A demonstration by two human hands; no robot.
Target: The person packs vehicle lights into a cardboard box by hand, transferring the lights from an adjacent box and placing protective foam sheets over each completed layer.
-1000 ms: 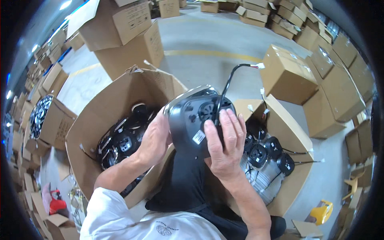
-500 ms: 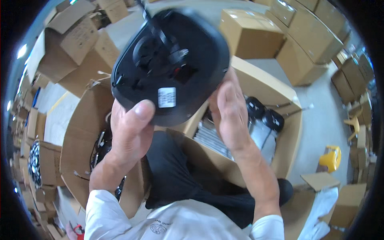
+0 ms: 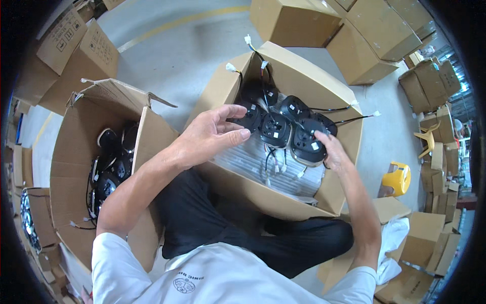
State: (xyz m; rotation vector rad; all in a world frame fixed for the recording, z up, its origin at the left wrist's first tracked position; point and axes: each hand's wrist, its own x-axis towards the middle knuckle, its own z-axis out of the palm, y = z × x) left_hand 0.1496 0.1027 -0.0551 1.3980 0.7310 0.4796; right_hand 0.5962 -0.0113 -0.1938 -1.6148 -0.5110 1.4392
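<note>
My right hand [image 3: 334,152] grips the right edge of a black rounded plastic housing [image 3: 307,147] with a small white label, low inside a cardboard box [image 3: 348,157] in front of me. Several similar black housings lie behind and beside it, among them a labelled one [image 3: 275,133] to its left. Black cables with white connectors stick up or hang from them. Over the box's left side my left hand [image 3: 208,136] is open, fingers apart and holding nothing, close to the leftmost housing [image 3: 249,119]. Grey ribbed sheeting [image 3: 253,169] covers the box's bottom.
A second open cardboard box [image 3: 71,172] on my left holds more black housings [image 3: 107,182] with cables. Closed cartons [image 3: 293,25] stand on the floor beyond. A yellow plastic stool [image 3: 397,178] is at the right, with a white plastic bag [image 3: 395,238] nearer me.
The black housing held up before me in both hands is now down in the right-hand box. My left hand has let go; my right still grips it. My view has shifted.
</note>
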